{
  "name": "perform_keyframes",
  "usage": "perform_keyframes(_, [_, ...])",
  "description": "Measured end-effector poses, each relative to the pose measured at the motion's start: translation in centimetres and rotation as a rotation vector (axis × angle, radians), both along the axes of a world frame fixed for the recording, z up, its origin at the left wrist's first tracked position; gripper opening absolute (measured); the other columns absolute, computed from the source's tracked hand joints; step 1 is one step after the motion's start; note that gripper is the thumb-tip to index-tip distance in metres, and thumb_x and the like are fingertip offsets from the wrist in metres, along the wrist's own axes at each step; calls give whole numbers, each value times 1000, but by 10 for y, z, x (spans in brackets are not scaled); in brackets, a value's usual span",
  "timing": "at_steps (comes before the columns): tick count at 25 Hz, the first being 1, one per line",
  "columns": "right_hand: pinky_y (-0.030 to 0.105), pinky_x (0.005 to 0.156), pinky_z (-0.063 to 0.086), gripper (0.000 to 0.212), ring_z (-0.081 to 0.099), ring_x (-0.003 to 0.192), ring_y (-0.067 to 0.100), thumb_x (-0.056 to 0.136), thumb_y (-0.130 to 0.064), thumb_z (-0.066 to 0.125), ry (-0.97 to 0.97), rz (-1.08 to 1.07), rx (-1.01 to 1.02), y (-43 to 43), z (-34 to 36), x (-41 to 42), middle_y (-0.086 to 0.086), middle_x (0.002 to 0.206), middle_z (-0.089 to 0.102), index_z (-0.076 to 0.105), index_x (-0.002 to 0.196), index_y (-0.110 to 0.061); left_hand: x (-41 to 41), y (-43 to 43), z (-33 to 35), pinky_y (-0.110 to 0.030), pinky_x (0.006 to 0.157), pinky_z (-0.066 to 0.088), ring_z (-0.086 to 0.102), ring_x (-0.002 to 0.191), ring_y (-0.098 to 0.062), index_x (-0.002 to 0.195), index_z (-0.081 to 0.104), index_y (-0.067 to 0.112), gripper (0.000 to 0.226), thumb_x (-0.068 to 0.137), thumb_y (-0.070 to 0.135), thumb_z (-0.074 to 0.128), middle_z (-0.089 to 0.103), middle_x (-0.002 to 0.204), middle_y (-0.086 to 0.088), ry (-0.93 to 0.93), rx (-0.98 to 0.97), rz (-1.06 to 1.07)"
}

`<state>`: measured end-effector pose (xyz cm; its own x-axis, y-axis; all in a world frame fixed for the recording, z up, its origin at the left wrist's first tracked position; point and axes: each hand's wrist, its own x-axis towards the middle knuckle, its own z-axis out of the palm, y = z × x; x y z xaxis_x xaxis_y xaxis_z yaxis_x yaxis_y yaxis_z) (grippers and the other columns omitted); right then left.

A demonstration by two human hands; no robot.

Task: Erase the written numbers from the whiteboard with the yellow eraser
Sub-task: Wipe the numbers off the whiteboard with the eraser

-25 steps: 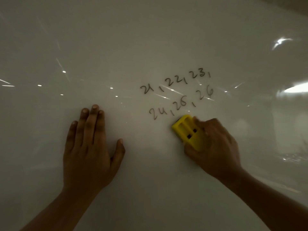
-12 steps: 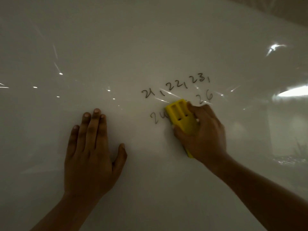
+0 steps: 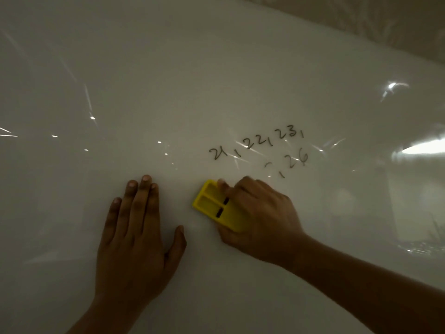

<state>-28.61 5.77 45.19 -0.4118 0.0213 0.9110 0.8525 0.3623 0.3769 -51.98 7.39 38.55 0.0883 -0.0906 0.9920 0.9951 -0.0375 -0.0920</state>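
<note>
We press the yellow plastic block eraser (image 3: 218,205) flat on the glossy white whiteboard (image 3: 216,68), our right hand (image 3: 258,220) clamped around it. The handwritten dark numbers (image 3: 258,149) lie at one o'clock, near. Our left hand (image 3: 137,239), open, lies flat at nine o'clock. Uneven pressure risks leaving smears or missed strokes.

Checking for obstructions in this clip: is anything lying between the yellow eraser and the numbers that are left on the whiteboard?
Nothing visible. The right hand holds the eraser on the whiteboard, and only bare board separates it from the remaining numbers above. The left hand lies flat off to the side.
</note>
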Motion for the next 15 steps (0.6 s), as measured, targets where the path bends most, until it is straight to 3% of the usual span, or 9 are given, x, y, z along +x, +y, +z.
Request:
perform_keyframes(2, [30,62,49,65,63,84,24,67,-62,59,-17,-39,9,1,4,33,-2,100,62,60,120,-23,0,-1,1,-54,127,29,39,156,-39,157,42,-8,81,97,46,45,40,168,-24,4,-10,-5])
perform_keyframes(5, [38,70,54,63,66,88,32,68,-60,65,431,-14,-20,6,34,86,3,104,65,62,118,-21,0,-1,1,-52,127,28,39,155,-37,156,43,-8,81,96,46,45,41,167,-23,-4,-13,-2])
perform_keyframes(6, [38,70,53,65,65,87,31,68,-58,68,497,1,-16,9,40,92,2,106,64,60,122,-23,0,0,1,-51,127,28,39,155,-36,156,44,-8,81,96,46,46,42,167,-23,-2,-7,-6])
perform_keyframes(8, [34,68,50,65,64,84,29,68,-55,72,427,10,14,12,39,84,1,101,62,57,123,-25,0,1,1,-51,126,29,38,155,-35,155,45,-8,81,96,46,47,43,166,-23,9,4,-8])
perform_keyframes(11, [31,60,49,65,64,83,27,70,-62,60,47,-125,51,15,21,90,-1,97,61,57,123,-25,-1,4,1,-53,124,31,41,153,-35,153,48,-9,81,94,46,49,44,165,-22,11,32,1])
perform_keyframes(12, [33,62,51,65,65,86,28,69,-63,60,61,-144,41,13,26,104,0,99,63,59,122,-25,-1,5,2,-53,123,32,42,153,-35,153,49,-8,80,94,46,49,45,165,-22,9,42,-2])
perform_keyframes(15, [38,75,51,61,64,97,33,68,-46,78,557,-20,-41,13,61,140,4,109,65,60,122,-25,1,6,2,-53,122,34,42,152,-33,151,51,-8,79,93,45,49,48,163,-22,-5,73,-14])
